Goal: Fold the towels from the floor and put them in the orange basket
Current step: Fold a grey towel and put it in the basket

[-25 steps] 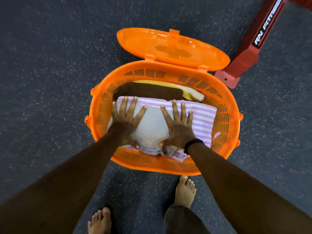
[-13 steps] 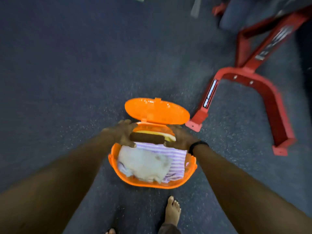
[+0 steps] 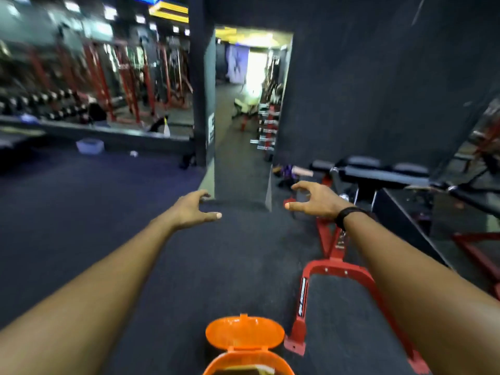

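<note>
The orange basket [image 3: 250,362] stands on the floor at the bottom edge of the view, its lid [image 3: 244,332] hinged open and upright. Only the far rim and a sliver of brown and yellow towel [image 3: 243,371] inside show; the rest is cut off. Both my arms stretch forward, well above and beyond the basket. My left hand [image 3: 193,209] is raised with loosely curved fingers and holds nothing. My right hand [image 3: 315,200], with a black band on its wrist, is likewise empty and loosely curved.
A red metal frame [image 3: 335,272] of gym equipment lies on the dark floor just right of the basket, with a black padded bench [image 3: 378,171] behind it. A mirror wall with racks fills the far left. A corridor opens straight ahead.
My hands left the towels and the basket and rose forward, empty. The view swung up from the basket to the room, so the basket dropped to the bottom edge.
</note>
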